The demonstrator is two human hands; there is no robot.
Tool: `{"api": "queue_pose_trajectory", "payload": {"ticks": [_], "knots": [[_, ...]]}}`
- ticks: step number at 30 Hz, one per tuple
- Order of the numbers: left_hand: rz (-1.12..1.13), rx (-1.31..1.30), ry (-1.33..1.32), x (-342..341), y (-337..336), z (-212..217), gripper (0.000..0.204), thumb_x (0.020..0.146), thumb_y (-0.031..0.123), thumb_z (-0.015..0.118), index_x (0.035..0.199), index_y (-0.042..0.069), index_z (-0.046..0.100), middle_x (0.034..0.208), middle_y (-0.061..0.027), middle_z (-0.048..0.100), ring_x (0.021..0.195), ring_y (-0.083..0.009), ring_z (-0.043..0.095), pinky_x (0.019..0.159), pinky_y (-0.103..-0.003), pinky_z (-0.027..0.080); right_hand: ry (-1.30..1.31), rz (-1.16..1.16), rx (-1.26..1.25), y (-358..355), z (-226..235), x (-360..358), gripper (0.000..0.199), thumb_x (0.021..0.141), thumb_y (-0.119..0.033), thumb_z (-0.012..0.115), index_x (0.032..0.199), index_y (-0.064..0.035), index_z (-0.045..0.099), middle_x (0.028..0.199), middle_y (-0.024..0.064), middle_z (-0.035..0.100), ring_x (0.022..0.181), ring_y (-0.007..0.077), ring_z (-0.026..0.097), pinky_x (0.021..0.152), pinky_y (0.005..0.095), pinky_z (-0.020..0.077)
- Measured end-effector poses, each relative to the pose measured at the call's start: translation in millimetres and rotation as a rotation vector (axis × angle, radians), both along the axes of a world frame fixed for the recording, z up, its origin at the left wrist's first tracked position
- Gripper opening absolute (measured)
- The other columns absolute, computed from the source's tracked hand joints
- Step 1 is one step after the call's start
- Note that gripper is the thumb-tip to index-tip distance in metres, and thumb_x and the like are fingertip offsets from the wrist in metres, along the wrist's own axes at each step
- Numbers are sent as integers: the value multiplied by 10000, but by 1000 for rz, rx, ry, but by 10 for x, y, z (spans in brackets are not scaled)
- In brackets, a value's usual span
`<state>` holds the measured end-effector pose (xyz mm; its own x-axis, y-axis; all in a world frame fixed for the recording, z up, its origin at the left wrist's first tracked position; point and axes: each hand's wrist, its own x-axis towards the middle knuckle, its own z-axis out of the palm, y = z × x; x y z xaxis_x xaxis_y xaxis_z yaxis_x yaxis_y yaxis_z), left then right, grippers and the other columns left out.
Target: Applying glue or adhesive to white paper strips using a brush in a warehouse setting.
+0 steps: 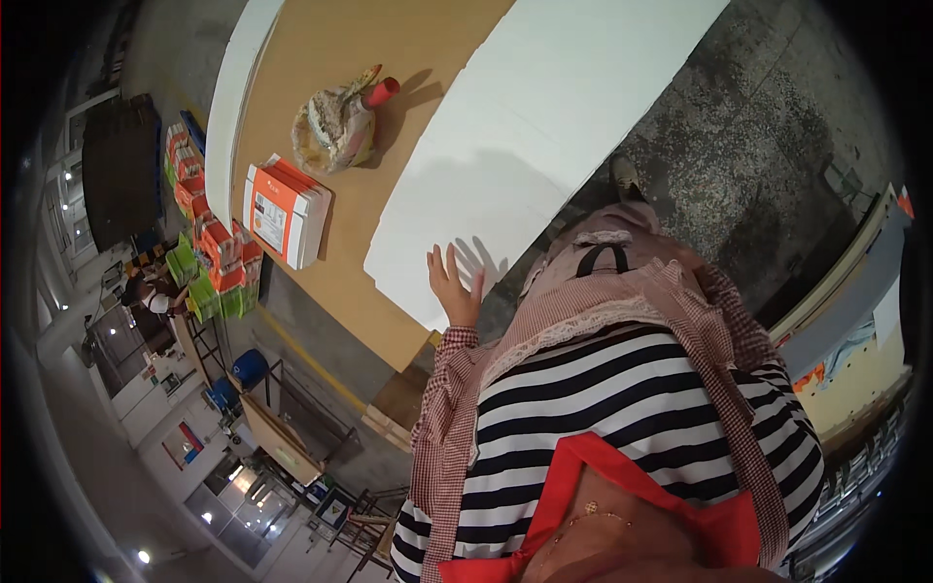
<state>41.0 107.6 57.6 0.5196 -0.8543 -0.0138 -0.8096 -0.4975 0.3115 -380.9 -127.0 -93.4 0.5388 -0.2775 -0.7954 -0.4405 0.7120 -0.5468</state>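
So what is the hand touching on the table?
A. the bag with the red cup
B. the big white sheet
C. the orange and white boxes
B: the left hand lies with fingers spread on the near corner of the big white sheet, apart from the boxes and the bag.

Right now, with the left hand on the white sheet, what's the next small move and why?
Probably press the left hand flat and get a grip on the near edge of the white sheet. The hand is open, fingers spread, resting at the sheet's near corner, holding nothing. The right hand is out of view. The stack of orange and white boxes and the bag lie apart on the brown table.
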Motion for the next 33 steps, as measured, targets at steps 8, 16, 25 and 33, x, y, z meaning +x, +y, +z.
{"api": "queue_pose_trajectory", "payload": {"ticks": [8,16,25,33], "knots": [[-288,187,-17,110,250,-177,962,677,628,675,1425,145,308,1497,-178,191,1386,-384,137,1063,-591,120,331,-146,-430,-313,367,132,343,895,-331,597,953,0,662,851,82,672,817,161,617,734,326,494],[-388,131,-80,237,358,-456,910,642,556,715,1384,161,368,1411,-180,311,1330,-360,254,1049,-565,179,190,-104,-1156,-35,938,1223,163,815,-81,646,968,-25,644,899,74,565,770,199,610,666,288,493],[-288,235,-8,92,270,-348,966,611,353,793,1422,188,294,1438,-148,282,1354,-348,221,1034,-558,236,9,-50,-1260,-186,1089,2077,167,793,-40,649,955,-4,634,852,95,556,714,216,576,649,318,471],[-212,273,-5,-78,45,-250,968,621,347,805,1427,169,300,1397,-186,334,1328,-385,265,1035,-497,288,160,-114,-1181,-340,869,2286,193,763,-90,667,942,-20,647,902,117,571,794,279,600,696,358,490]]}}
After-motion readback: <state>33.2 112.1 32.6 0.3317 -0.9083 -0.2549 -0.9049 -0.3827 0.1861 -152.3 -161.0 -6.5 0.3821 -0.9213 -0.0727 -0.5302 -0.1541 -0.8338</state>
